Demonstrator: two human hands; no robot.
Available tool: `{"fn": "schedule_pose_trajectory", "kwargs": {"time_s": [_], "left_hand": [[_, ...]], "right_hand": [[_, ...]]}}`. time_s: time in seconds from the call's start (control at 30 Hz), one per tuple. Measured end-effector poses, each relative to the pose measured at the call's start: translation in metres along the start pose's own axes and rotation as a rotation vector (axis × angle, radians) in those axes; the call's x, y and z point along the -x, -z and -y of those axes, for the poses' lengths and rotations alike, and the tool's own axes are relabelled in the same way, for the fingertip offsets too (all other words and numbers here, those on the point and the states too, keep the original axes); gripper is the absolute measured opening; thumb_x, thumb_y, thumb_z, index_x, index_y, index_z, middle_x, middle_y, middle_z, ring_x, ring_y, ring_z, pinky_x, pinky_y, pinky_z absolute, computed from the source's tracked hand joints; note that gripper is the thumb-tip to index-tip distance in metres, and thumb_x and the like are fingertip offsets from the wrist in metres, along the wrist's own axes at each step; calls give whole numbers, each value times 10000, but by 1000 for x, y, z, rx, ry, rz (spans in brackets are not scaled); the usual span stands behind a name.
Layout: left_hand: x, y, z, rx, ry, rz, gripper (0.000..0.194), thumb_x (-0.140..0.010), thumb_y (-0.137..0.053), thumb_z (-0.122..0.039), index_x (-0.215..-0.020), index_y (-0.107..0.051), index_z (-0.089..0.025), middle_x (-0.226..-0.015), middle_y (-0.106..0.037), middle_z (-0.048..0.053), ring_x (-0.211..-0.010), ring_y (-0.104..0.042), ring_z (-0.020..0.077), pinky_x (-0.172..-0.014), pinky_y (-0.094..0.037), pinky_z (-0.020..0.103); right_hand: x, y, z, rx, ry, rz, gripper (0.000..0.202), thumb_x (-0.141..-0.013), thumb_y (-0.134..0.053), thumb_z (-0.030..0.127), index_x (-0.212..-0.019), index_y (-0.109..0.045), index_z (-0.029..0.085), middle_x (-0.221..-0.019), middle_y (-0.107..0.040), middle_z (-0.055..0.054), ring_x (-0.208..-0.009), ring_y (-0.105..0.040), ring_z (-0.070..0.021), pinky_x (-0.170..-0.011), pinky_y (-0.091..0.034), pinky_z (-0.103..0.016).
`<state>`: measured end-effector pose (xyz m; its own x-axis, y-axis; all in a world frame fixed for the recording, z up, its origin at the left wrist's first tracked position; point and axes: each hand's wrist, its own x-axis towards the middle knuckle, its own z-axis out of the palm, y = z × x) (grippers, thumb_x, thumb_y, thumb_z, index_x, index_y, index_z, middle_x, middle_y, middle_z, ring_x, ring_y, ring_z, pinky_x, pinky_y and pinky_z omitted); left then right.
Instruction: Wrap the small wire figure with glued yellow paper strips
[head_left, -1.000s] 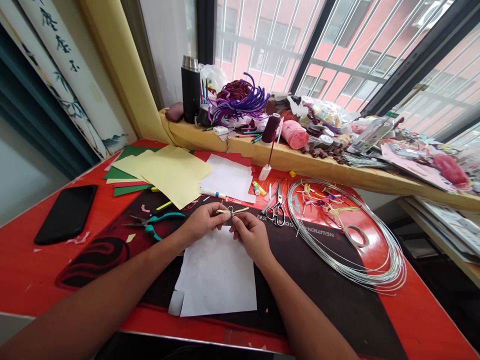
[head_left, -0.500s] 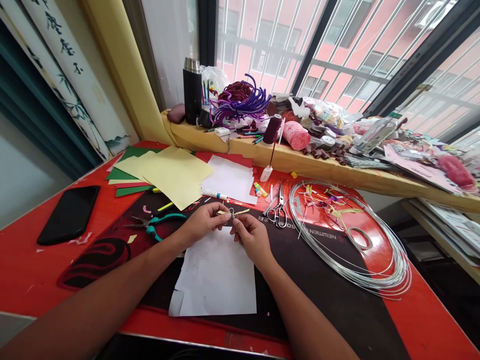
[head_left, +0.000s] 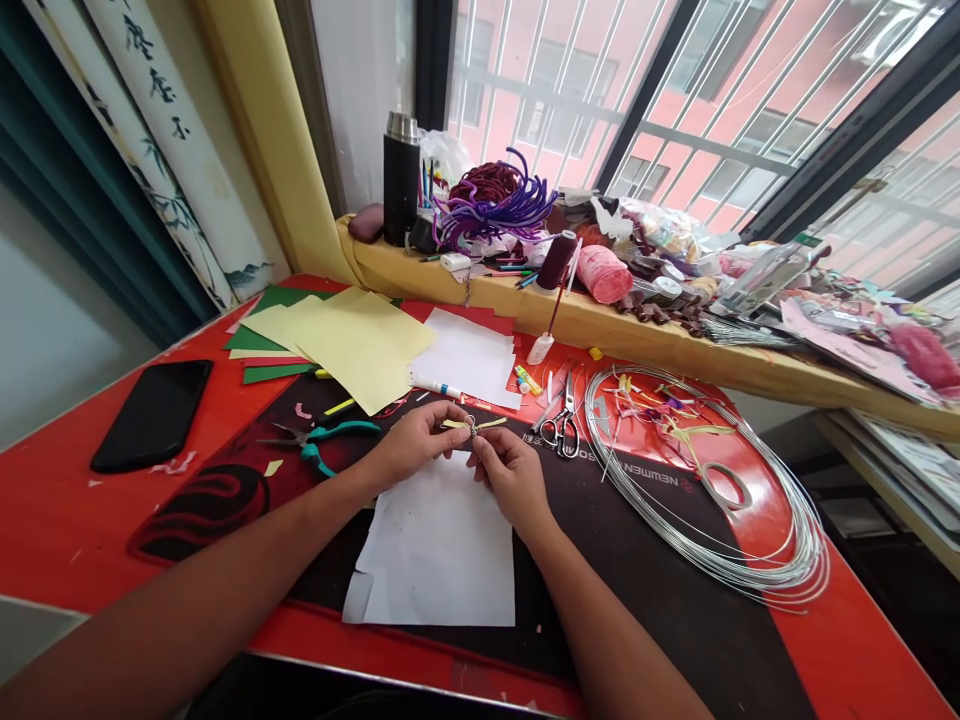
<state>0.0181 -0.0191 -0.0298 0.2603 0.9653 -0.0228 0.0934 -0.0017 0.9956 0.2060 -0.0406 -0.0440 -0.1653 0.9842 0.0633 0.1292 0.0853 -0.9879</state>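
Left hand [head_left: 420,440] and right hand [head_left: 514,478]: both pinched tight on small wire piece [head_left: 473,428], silvery, loop at top, pale yellow strips [head_left: 493,423] jutting sideways. Piece sits between both pinches, fine detail unclear. Below grip: flat white sheet [head_left: 444,550], corner curled. Right of grip: metal scissors [head_left: 567,408], then coiled shiny wire [head_left: 802,545].

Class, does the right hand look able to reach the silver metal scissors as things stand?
Probably yes: nothing seems to block the right hand from the scissors, though it pinches a small silver wire piece.
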Motion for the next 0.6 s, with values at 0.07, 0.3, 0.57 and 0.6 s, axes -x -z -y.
{"fn": "schedule_pose_trajectory", "kwargs": {"time_s": [0.07,0.3,0.57,0.6], "left_hand": [[0,0,-1,17,-10,-7,410,-798,-797,-552,-983,-699,-199,-851,-692,14,-663,-616,155,-609,-507,291],[0,0,-2,23,-19,-4,351,-816,-792,-516,-936,-702,-199,-875,-692,13,-676,-604,148,-648,-522,302],[-2,2,0,38,-37,-10,340,-819,-802,-470,-1011,-714,-205,-951,-709,22,-731,-616,151,-667,-532,291],[-1,2,0,31,-38,-9,327,-819,-800,-466,-992,-716,-202,-944,-707,21,-733,-616,150,-670,-534,291]], "right_hand": [[0,0,0,-10,-2,3,285,-943,-678,489,-906,-721,210,-680,-699,-17,-518,-581,-145,-488,-435,-256],[0,-1,-1,-38,-3,9,247,-949,-673,440,-930,-729,200,-703,-706,-19,-529,-583,-136,-506,-442,-252],[1,-1,0,-46,1,0,232,-945,-668,427,-904,-717,204,-680,-693,-11,-528,-577,-138,-508,-435,-251],[1,-1,0,-46,0,-3,231,-945,-670,426,-903,-716,203,-679,-693,-11,-527,-575,-136,-505,-431,-249]]}}
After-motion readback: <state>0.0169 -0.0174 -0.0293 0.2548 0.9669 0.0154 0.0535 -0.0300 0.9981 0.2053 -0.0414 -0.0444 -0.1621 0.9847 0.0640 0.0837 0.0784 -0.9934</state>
